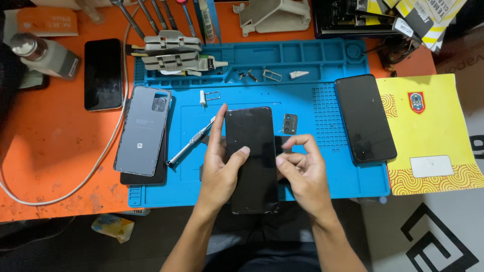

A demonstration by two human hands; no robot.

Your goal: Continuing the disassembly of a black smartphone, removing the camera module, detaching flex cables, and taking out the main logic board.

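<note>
My left hand [220, 166] grips a black phone [254, 171] by its left edge, thumb pressed on the dark glass, index finger stretched up along the side. My right hand [301, 168] rests against the phone's right edge with fingers curled; whether it pinches something small I cannot tell. The phone lies lengthwise over the blue work mat [333, 166], its lower end past the mat's front edge. A small black camera module [290, 123] lies just above my right hand. A silver screwdriver [190, 144] lies left of my left hand.
A grey phone back cover [142, 130] lies on a dark slab at the mat's left edge. Another black phone [365, 118] lies at the mat's right, a third [103, 74] on the orange table. A yellow booklet [428, 131], white cable [96, 168], glue tube [209, 63] and tools surround the mat.
</note>
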